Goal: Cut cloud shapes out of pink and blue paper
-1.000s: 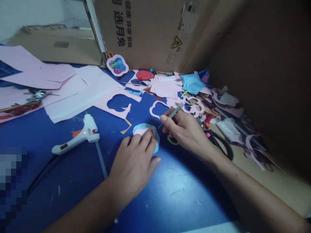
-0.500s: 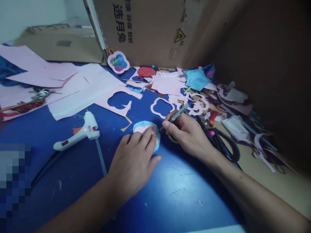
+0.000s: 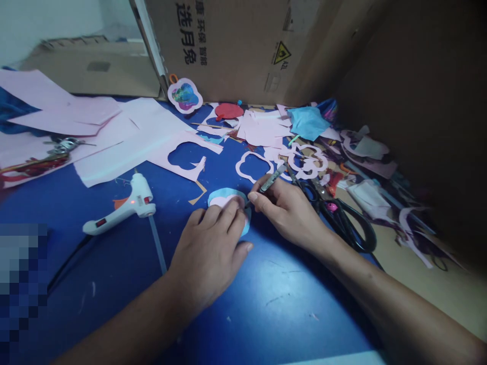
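My left hand (image 3: 213,243) lies over a pink paper cutout (image 3: 218,202) on a slightly larger light blue piece (image 3: 221,192). Its fingers are laid out on top and press both against the table, hiding much of them. A slim pen (image 3: 272,177) is pinched in my right hand (image 3: 289,208), its tip down by the right edge of the blue piece. Whether the tip touches is hard to make out. Beyond the right hand lie pink flower-shaped paper frames (image 3: 254,167). Black-handled scissors (image 3: 353,228) rest beside the right wrist.
A white glue gun (image 3: 140,200) with a lit red light stands at left, its cord trailing. Pink paper sheets (image 3: 117,137) spread behind it. Paper scraps (image 3: 369,197) crowd the right side. A cardboard box (image 3: 236,56) closes off the back, where a flower-shaped ornament (image 3: 185,96) leans.
My right hand has moved a little left, bringing the pen tip from just off the blue piece to its edge. My left hand stays in place.
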`<state>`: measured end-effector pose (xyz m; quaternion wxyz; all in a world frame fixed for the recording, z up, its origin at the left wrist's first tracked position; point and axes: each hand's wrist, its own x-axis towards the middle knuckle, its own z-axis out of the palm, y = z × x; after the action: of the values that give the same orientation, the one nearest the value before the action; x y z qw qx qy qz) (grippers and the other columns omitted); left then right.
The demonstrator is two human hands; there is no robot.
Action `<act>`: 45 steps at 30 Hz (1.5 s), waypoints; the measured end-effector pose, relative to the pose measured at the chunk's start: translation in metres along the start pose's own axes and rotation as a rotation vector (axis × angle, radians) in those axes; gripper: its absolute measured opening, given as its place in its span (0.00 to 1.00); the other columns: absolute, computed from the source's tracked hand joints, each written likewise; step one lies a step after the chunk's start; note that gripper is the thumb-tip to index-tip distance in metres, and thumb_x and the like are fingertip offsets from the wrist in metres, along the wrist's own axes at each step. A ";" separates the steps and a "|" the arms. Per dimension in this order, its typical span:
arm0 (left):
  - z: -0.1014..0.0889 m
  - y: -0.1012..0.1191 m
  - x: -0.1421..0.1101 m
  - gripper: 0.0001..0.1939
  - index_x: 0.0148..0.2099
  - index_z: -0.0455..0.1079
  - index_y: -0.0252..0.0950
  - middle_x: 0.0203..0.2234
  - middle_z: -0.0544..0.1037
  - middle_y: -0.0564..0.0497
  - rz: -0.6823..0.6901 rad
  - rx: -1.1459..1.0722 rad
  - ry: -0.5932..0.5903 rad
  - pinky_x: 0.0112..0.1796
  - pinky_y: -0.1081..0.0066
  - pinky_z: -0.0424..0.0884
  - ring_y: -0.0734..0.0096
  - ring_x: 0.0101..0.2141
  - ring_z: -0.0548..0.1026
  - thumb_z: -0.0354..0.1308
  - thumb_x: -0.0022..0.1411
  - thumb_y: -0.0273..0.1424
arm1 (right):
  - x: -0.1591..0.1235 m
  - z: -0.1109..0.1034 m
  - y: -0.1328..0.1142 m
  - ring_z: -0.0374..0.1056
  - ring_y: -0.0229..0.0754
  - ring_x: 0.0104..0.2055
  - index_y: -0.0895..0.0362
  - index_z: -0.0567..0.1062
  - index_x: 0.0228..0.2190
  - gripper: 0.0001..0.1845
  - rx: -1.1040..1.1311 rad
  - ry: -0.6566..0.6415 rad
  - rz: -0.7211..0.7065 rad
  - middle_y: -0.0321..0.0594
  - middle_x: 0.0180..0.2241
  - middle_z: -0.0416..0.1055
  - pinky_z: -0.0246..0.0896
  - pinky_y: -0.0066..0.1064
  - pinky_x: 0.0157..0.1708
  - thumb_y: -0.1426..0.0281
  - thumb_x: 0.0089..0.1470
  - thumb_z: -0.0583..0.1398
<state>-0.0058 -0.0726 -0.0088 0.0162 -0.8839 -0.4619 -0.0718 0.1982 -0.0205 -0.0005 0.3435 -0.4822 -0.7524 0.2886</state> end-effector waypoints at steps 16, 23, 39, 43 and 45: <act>-0.002 0.001 0.000 0.25 0.70 0.71 0.38 0.71 0.71 0.47 -0.011 0.007 -0.011 0.53 0.47 0.72 0.47 0.59 0.74 0.54 0.76 0.40 | 0.000 -0.001 0.000 0.69 0.41 0.31 0.55 0.75 0.39 0.07 -0.035 0.008 0.035 0.34 0.30 0.75 0.60 0.33 0.34 0.66 0.70 0.61; -0.002 0.001 0.000 0.24 0.68 0.72 0.40 0.70 0.72 0.46 -0.011 -0.005 0.000 0.53 0.48 0.71 0.46 0.59 0.74 0.55 0.75 0.40 | 0.003 0.000 0.002 0.70 0.42 0.31 0.55 0.75 0.39 0.07 -0.032 0.001 0.030 0.36 0.31 0.76 0.61 0.34 0.35 0.66 0.70 0.60; -0.002 0.002 0.000 0.25 0.69 0.71 0.38 0.71 0.71 0.45 -0.015 -0.002 0.002 0.53 0.47 0.71 0.46 0.59 0.74 0.55 0.75 0.39 | 0.004 -0.002 0.004 0.69 0.42 0.31 0.55 0.75 0.40 0.06 -0.050 0.035 0.036 0.36 0.31 0.76 0.61 0.33 0.35 0.66 0.70 0.61; -0.002 0.002 0.000 0.25 0.69 0.71 0.39 0.70 0.72 0.45 -0.018 -0.002 -0.002 0.53 0.48 0.71 0.46 0.59 0.74 0.55 0.75 0.39 | 0.004 -0.001 0.003 0.70 0.42 0.31 0.55 0.75 0.40 0.06 -0.050 0.027 0.030 0.36 0.31 0.76 0.61 0.33 0.34 0.66 0.70 0.60; -0.002 0.002 0.000 0.25 0.69 0.71 0.38 0.70 0.72 0.45 -0.021 -0.003 -0.001 0.53 0.47 0.72 0.46 0.59 0.74 0.55 0.75 0.39 | 0.003 -0.002 0.003 0.69 0.41 0.31 0.55 0.75 0.40 0.06 -0.057 0.043 0.032 0.35 0.30 0.75 0.60 0.33 0.34 0.66 0.70 0.61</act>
<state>-0.0046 -0.0734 -0.0069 0.0141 -0.8789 -0.4712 -0.0721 0.2002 -0.0160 -0.0010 0.3412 -0.5100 -0.7449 0.2621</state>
